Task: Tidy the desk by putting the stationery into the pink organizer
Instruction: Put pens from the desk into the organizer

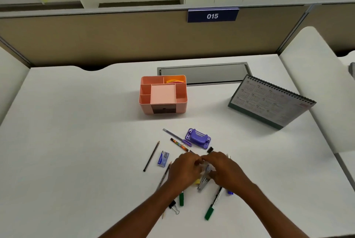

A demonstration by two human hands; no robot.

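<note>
Both hands, left hand (185, 168) and right hand (223, 166), close together on a metal stapler (204, 182), apparently gathering it for the far pink organizer (181, 101).

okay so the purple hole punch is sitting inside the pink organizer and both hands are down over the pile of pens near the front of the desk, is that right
Not quite. The head view shows the purple hole punch lying on the desk, in front of the pink organizer, not inside it. The rest holds: left hand and right hand are over the pens.
</note>
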